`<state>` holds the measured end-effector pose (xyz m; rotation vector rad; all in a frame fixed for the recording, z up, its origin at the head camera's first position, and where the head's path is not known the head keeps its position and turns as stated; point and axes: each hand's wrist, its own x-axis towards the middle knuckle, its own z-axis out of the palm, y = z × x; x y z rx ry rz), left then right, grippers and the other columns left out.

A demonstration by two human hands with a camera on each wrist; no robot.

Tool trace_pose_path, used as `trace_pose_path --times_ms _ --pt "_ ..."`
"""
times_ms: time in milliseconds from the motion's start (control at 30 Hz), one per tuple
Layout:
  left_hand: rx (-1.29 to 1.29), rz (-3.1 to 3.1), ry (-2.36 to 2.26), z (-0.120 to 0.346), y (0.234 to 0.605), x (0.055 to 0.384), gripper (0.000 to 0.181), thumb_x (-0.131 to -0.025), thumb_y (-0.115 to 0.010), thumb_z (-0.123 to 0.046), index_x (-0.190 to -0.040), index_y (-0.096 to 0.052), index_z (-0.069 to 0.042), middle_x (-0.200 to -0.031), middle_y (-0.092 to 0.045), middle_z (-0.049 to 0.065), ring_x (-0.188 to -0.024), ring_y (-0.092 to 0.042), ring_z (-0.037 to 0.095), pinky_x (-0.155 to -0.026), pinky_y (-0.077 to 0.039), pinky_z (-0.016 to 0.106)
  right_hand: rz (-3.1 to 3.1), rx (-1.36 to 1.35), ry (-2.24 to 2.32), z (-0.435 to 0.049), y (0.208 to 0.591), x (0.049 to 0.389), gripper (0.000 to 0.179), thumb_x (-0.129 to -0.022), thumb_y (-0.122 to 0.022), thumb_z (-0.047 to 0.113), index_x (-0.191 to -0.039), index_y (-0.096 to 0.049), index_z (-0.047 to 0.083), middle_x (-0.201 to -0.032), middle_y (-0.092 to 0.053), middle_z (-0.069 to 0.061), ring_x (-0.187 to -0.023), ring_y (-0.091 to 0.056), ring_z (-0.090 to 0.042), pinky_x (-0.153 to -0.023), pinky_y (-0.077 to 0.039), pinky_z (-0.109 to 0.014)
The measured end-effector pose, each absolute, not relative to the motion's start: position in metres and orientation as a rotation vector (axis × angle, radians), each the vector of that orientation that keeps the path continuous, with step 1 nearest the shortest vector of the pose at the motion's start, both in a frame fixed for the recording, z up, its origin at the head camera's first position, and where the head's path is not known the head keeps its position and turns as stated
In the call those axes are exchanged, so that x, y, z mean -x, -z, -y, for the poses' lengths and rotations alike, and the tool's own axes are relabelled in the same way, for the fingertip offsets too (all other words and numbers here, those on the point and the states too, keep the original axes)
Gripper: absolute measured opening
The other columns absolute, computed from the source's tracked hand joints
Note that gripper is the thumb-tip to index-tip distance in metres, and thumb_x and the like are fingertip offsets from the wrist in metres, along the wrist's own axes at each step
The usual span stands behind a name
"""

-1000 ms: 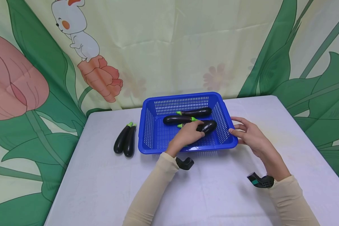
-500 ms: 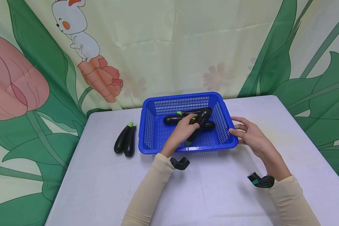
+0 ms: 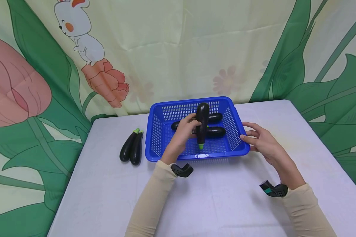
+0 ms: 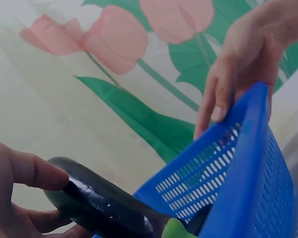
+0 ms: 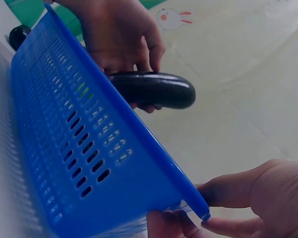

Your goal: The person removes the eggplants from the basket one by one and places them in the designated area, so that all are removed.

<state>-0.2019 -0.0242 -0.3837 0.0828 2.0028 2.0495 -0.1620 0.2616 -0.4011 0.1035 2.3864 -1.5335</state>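
Observation:
My left hand (image 3: 186, 127) grips a dark purple eggplant (image 3: 201, 125) and holds it almost upright above the blue basket (image 3: 157, 131), green stem end down. The same eggplant (image 4: 99, 206) shows in the left wrist view, and in the right wrist view as eggplant (image 5: 154, 90). Three more eggplants lie in the basket, one of them (image 3: 216, 131) near the right wall. My right hand (image 3: 256, 138) holds the basket's right front corner, thumb and fingers (image 5: 228, 191) pinching the rim (image 5: 154, 148).
Two eggplants (image 3: 132, 149) lie side by side on the white table (image 3: 225, 197) left of the basket. A printed curtain with leaves and a rabbit hangs behind the table. A wrist camera sits on each forearm.
My left hand took hold of an eggplant lying in the basket and lifted it, swinging it from lying flat to nearly upright. The right hand has stayed on the basket's corner.

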Motion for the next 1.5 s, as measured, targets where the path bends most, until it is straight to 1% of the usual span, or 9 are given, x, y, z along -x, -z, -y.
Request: trace_pose_path --times_ms 133,300,467,667,833,1000,1233,1333,1500 --pt "-0.063 -1.932 -2.115 0.032 0.378 0.2 0.047 -0.098 -0.055 -0.017 -0.145 -0.058 -0.012 -0.125 -0.066 0.015 -0.096 -0.064 0.021 -0.097 -0.058 0.053 -2.386 -0.099 1.535 -0.262 0.401 0.162 0.077 -0.106 -0.06 0.033 -0.168 -0.018 0.014 -0.152 -0.048 -0.031 -0.117 -0.066 -0.03 -0.083 -0.062 -0.027" --pt "-0.05 -1.84 -2.193 0.044 0.373 0.198 0.048 -0.099 -0.058 -0.016 -0.147 -0.057 -0.011 -0.13 -0.068 0.017 -0.098 -0.071 0.017 -0.095 -0.06 0.052 -2.382 -0.099 1.537 -0.262 0.401 0.162 0.077 -0.107 -0.06 0.033 -0.168 -0.017 0.014 -0.153 -0.047 -0.032 -0.119 -0.065 -0.032 -0.083 -0.062 -0.027" --pt "-0.077 -1.765 -2.258 0.058 0.371 0.193 0.049 -0.1 -0.057 -0.016 -0.149 -0.054 -0.011 -0.138 -0.064 0.02 -0.099 -0.072 0.016 -0.093 -0.06 0.05 -2.378 -0.103 1.538 -0.261 0.401 0.161 0.077 -0.107 -0.06 0.033 -0.168 -0.017 0.014 -0.153 -0.046 -0.032 -0.121 -0.065 -0.034 -0.084 -0.061 -0.027" --pt "-0.111 -1.738 -2.311 0.075 0.369 0.186 0.047 -0.102 -0.056 -0.016 -0.148 -0.054 -0.01 -0.134 -0.064 0.016 -0.101 -0.07 0.018 -0.09 -0.058 0.043 -2.38 -0.099 1.538 -0.261 0.401 0.161 0.077 -0.107 -0.059 0.034 -0.168 -0.017 0.013 -0.152 -0.047 -0.032 -0.117 -0.066 -0.03 -0.082 -0.061 -0.026" --pt "-0.087 -1.781 -2.305 0.087 0.367 0.18 0.045 -0.103 -0.055 -0.019 -0.148 -0.055 -0.013 -0.135 -0.062 0.013 -0.105 -0.067 0.019 -0.094 -0.055 0.045 -2.383 -0.105 1.537 -0.261 0.402 0.161 0.077 -0.107 -0.059 0.034 -0.168 -0.017 0.014 -0.153 -0.046 -0.031 -0.12 -0.065 -0.033 -0.083 -0.061 -0.026" --pt "-0.071 -1.848 -2.289 0.1 0.365 0.174 0.042 -0.104 -0.054 -0.021 -0.145 -0.056 -0.011 -0.132 -0.06 0.006 -0.111 -0.063 0.021 -0.101 -0.05 0.049 -2.383 -0.107 1.533 -0.261 0.402 0.161 0.077 -0.107 -0.059 0.035 -0.168 -0.017 0.015 -0.154 -0.046 -0.031 -0.125 -0.062 -0.04 -0.084 -0.061 -0.026" --pt "-0.072 -1.879 -2.312 0.117 0.361 0.169 0.043 -0.104 -0.053 -0.022 -0.146 -0.055 -0.01 -0.135 -0.059 0.006 -0.115 -0.06 0.023 -0.106 -0.045 0.053 -2.387 -0.113 1.532 -0.261 0.401 0.162 0.078 -0.106 -0.06 0.036 -0.168 -0.017 0.015 -0.153 -0.046 -0.032 -0.118 -0.065 -0.032 -0.082 -0.061 -0.026" --pt "-0.037 -1.897 -2.326 0.127 0.361 0.167 0.043 -0.104 -0.053 -0.023 -0.146 -0.056 -0.012 -0.136 -0.059 0.005 -0.117 -0.06 0.021 -0.11 -0.042 0.052 -2.383 -0.115 1.535 -0.261 0.402 0.162 0.077 -0.107 -0.06 0.035 -0.168 -0.017 0.015 -0.153 -0.047 -0.032 -0.117 -0.066 -0.031 -0.082 -0.061 -0.026" --pt "0.002 -1.913 -2.352 0.143 0.362 0.166 0.039 -0.105 -0.052 -0.023 -0.143 -0.057 -0.014 -0.129 -0.062 0.001 -0.112 -0.06 0.019 -0.107 -0.041 0.047 -2.379 -0.117 1.537 -0.261 0.402 0.161 0.077 -0.107 -0.059 0.035 -0.168 -0.017 0.015 -0.154 -0.046 -0.031 -0.121 -0.064 -0.034 -0.083 -0.061 -0.026"
